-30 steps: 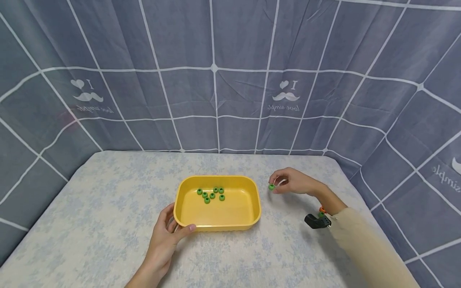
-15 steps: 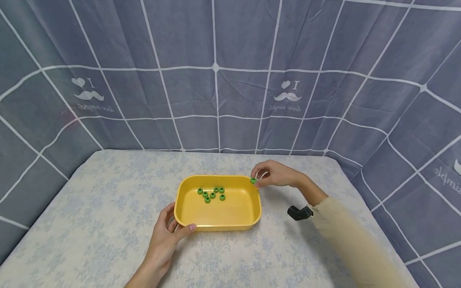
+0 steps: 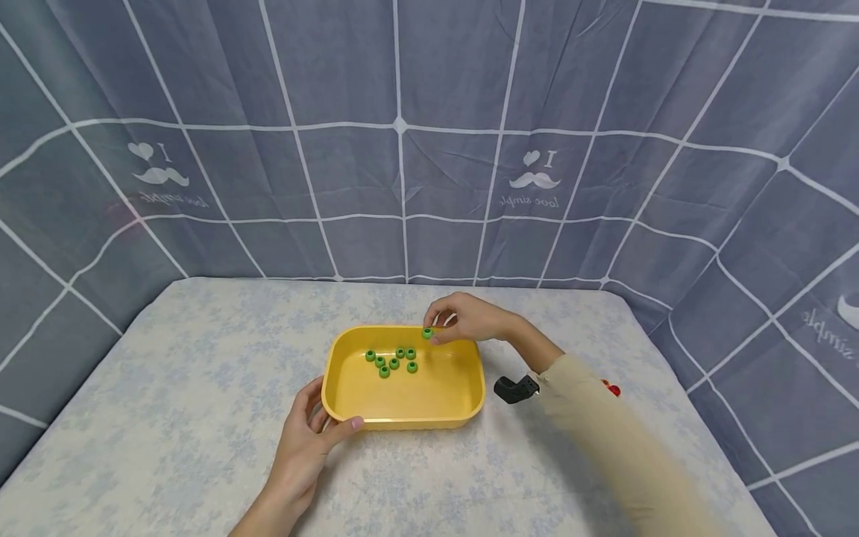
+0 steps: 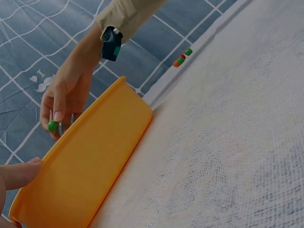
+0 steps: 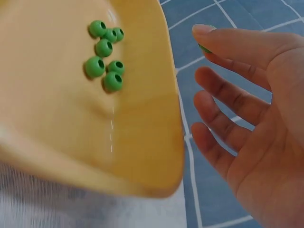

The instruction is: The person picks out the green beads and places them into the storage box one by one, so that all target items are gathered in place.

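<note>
A yellow plastic basin [image 3: 403, 406] sits on the table, several green beads [image 3: 394, 364] with holes lying loose toward its back. My left hand [image 3: 302, 444] grips the basin's near left corner, thumb over the rim. Over the basin's far right part, my right hand [image 3: 473, 317] pinches one green bead [image 3: 427, 333] between thumb and index finger. In the left wrist view that bead [image 4: 52, 126] shows beyond the rim. The right wrist view has the thumb covering most of it, while the other fingers are spread and loosely bent.
Red and orange beads [image 3: 613, 388] lie on the table to the right, partly behind the beige sleeve [image 3: 604, 432]. The left wrist view shows green ones [image 4: 188, 51] among them. A black device [image 3: 515, 389] sticks out at the right wrist. A grey-blue checked curtain [image 3: 349, 179] hangs behind the table.
My right hand has moved left with the green bead, from the table right of the basin to over its back part. My left hand and the basin have stayed in place.
</note>
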A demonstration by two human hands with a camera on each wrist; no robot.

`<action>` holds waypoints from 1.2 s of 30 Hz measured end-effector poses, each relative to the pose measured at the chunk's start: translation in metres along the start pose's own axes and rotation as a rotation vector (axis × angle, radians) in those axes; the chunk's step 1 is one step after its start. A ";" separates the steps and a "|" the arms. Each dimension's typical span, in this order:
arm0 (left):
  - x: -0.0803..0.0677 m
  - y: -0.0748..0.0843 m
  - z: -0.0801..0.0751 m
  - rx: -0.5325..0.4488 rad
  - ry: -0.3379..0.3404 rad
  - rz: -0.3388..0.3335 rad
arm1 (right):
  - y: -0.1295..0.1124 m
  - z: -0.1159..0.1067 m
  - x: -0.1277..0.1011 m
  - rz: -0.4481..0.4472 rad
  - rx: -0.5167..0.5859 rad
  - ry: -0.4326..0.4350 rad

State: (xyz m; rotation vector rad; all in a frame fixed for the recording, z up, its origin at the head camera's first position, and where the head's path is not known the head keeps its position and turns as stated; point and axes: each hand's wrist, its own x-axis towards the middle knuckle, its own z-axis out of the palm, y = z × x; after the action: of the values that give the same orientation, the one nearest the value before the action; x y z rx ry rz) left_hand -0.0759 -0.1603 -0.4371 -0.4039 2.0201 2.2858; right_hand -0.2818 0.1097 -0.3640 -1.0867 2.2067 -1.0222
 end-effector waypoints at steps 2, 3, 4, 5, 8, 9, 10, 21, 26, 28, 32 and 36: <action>0.001 0.000 0.000 0.000 0.000 -0.004 | -0.002 0.002 0.005 -0.001 -0.011 -0.004; 0.001 0.000 0.000 0.000 0.000 -0.005 | -0.002 0.003 0.007 -0.002 -0.018 -0.007; 0.001 0.000 0.000 0.000 0.000 -0.006 | -0.003 0.004 0.009 -0.002 -0.021 -0.009; 0.001 0.000 0.000 0.000 0.000 -0.006 | -0.003 0.005 0.011 -0.004 -0.027 -0.009; 0.000 0.000 0.000 -0.001 0.005 -0.009 | -0.005 0.007 0.016 -0.008 -0.031 -0.002; 0.000 0.000 0.000 -0.003 0.005 -0.009 | -0.006 0.008 0.017 -0.007 -0.028 0.002; 0.000 0.000 0.000 -0.004 0.005 -0.008 | -0.006 0.008 0.018 -0.005 -0.029 0.007; 0.000 -0.002 0.000 -0.004 0.001 0.000 | 0.001 0.008 0.011 0.030 -0.019 0.021; -0.005 -0.004 0.001 -0.010 0.009 0.005 | 0.008 0.007 0.001 0.041 -0.006 0.026; -0.007 -0.005 0.001 -0.010 0.008 0.013 | 0.010 0.005 -0.003 0.044 -0.002 0.034; -0.010 -0.007 0.003 -0.009 0.008 0.023 | 0.013 0.002 -0.013 0.051 0.004 0.045; -0.013 -0.008 0.005 -0.011 0.008 0.023 | 0.015 -0.002 -0.023 0.064 0.005 0.049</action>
State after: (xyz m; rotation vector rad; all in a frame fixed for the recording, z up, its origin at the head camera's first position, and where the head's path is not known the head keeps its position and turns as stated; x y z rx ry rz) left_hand -0.0625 -0.1528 -0.4413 -0.3928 2.0268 2.3134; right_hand -0.2767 0.1356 -0.3731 -0.9927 2.2608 -1.0367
